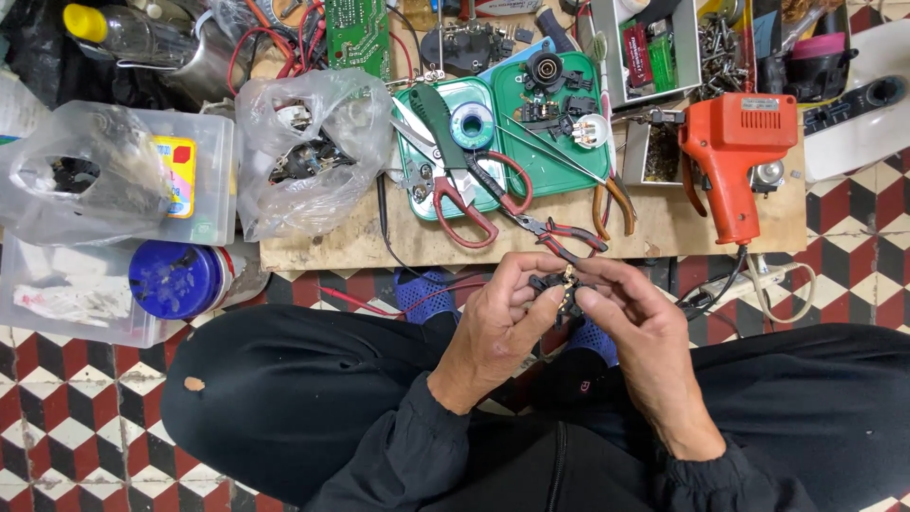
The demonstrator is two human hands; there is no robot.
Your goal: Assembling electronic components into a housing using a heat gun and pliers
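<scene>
A small black electrical part with a brass tab [563,285] is pinched between both of my hands, held above my lap. My left hand [493,332] grips its left side with thumb and fingers curled around it. The fingertips and thumb of my right hand [640,327] close on its right side. I sit cross-legged in black trousers on a checkered floor. Just beyond my hands, on a low wooden board [664,228], lie red-handled scissors [464,194] and red-and-black pliers [559,232].
An orange soldering gun [735,156] rests on the board at right. Two green tins [531,133] hold solder wire and black parts. Clear plastic bags [303,152] and boxes [194,180], plus a blue-lidded jar [175,280], crowd the left. Red wires trail under my hands.
</scene>
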